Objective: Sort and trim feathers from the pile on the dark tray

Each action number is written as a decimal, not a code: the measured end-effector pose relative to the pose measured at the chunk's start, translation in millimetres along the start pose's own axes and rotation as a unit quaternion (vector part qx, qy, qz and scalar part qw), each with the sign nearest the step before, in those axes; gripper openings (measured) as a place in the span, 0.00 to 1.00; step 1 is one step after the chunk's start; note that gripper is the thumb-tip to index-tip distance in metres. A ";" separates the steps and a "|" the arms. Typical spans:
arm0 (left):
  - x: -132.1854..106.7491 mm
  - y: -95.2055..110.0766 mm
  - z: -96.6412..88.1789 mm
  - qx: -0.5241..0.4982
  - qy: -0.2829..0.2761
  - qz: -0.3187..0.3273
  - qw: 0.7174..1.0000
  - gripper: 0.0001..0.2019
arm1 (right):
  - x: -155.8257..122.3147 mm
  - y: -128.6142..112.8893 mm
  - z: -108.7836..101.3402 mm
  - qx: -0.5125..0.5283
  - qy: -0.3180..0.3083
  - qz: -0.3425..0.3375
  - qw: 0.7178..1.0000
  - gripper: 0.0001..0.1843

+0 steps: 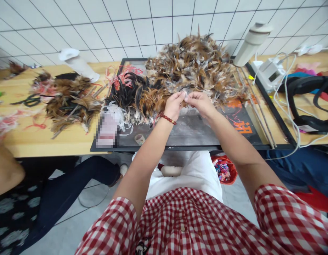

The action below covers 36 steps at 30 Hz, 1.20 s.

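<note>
My left hand [175, 102], with a red bead bracelet [168, 119] on its wrist, is closed in a pinch. Opposite it, my right hand [199, 102] also pinches, its fingertips almost meeting the left ones. Between them shows a small whitish tuft [185, 94] that looks like a feather's fluffy base; its outline is unclear. Just beyond the hands rises a large heap of brown and grey feathers [198, 63]. To the left, black feathers [129, 90] and a row of orange-brown feathers [152, 101] lie on the dark board [190, 132].
White ribbon strips [117, 113] lie beside a blurred-out object [107, 130]. Thin sticks [262, 113] lie on the right, near a power strip [271, 72] with cables. A bottle [253, 44] stands behind. More feather bundles [71, 102] and scissors [29, 100] are left, by a seated person [60, 191].
</note>
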State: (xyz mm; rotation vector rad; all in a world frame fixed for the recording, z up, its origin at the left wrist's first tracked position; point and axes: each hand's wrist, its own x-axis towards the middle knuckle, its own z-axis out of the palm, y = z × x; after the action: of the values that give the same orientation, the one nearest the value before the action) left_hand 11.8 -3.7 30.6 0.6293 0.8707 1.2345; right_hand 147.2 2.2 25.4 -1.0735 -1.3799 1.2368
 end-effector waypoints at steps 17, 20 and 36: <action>-6.3 0.6 4.4 0.054 -0.005 0.015 0.998 0.09 | 0.0 -1.3 -24.5 -0.253 0.004 -0.266 0.930 0.30; -5.9 1.3 3.3 0.036 -0.001 0.002 0.999 0.08 | 1.1 1.4 -25.7 -0.263 -0.023 -0.258 0.929 0.32; -7.3 6.2 3.3 0.016 -0.033 -0.030 0.999 0.06 | 5.9 0.5 -31.7 -0.231 -0.023 -0.256 0.938 0.35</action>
State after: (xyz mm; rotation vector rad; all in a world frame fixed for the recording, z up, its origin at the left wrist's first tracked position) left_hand 10.6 -9.2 39.1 0.6618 0.8490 1.1418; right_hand 177.6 12.9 26.3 -0.9021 -1.8954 0.5711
